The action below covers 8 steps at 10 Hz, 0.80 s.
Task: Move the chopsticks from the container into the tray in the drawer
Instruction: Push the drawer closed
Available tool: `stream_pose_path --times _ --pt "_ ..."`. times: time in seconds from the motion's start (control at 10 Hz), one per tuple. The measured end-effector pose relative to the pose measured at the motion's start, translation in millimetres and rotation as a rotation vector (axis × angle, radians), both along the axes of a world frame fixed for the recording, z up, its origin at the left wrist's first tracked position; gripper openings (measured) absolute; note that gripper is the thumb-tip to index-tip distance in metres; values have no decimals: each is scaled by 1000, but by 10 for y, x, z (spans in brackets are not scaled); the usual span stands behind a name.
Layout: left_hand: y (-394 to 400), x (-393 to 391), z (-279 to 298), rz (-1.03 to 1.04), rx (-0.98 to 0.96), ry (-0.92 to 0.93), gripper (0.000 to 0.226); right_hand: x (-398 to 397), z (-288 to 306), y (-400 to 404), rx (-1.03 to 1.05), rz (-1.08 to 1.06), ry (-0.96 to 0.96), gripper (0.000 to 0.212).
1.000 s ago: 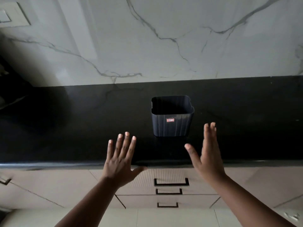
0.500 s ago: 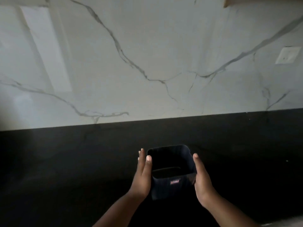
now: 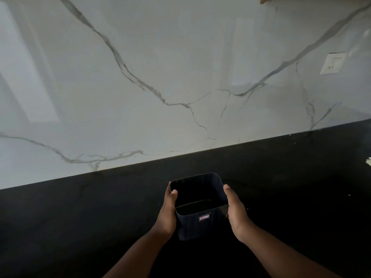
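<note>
A dark, ribbed, square container [image 3: 200,223] with a small label on its front stands on the black countertop [image 3: 80,217]. My left hand [image 3: 167,213] holds its left wall, thumb at the rim. My right hand [image 3: 235,211] holds its right wall, thumb lying along the top edge. The fingers of both hands are hidden behind the container's sides. The inside of the container looks dark, and I see no chopsticks in it. Neither the drawer nor the tray is in view.
A white marble backsplash [image 3: 180,67] with grey veins rises behind the counter. A wall socket plate [image 3: 333,63] sits on it at the upper right. A small pale scrap [image 3: 368,161] lies on the counter at the right edge.
My view has lifted from the drawers below to the wall. Both hands have moved from open above the counter edge to the container's sides and now hold it.
</note>
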<state>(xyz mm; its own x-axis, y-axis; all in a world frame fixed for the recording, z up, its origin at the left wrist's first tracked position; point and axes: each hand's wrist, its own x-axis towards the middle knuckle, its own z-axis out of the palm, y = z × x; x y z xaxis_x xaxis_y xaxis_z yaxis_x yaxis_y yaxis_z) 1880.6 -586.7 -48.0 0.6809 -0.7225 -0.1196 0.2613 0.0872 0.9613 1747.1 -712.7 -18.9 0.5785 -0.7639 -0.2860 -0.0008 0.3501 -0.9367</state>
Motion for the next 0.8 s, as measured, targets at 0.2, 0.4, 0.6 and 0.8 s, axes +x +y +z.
stream_pose_path --times 0.2,0.4,0.6,0.8 --pt "30 8 80 -21 69 -7 41 25 -6 -131 -55 112 13 27" --pt "130 -1 321 -17 358 -261 76 -93 275 -387 -288 391 244 56" --pt "-4 229 1315 74 968 -1236 100 43 1101 -795 -1277 349 553 87" --pt "-318 120 2869 595 804 -1948 93 296 2490 -820 -1984 -78 391 91"
